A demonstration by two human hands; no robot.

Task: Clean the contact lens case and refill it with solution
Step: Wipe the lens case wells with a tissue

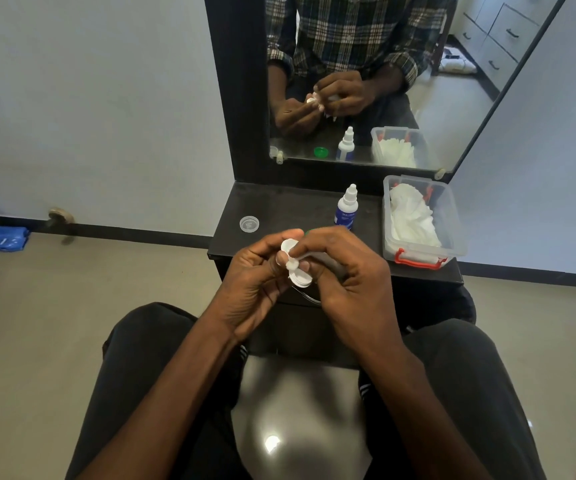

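Head view looks down on a matte black shelf (279, 202) under a mirror (366, 81). At the frame's centre, the left hand (252, 282) pinches a white plastic contact lens case (297, 271), its round wells showing between the fingers. The right hand (345, 275) presses a small white wad (293, 264) onto the case with its fingertips. Behind them stand a solution bottle (346, 208) with a blue label, a clear round cap (249, 223) further left, and a clear tub (453, 220) of crumpled white tissue at right.
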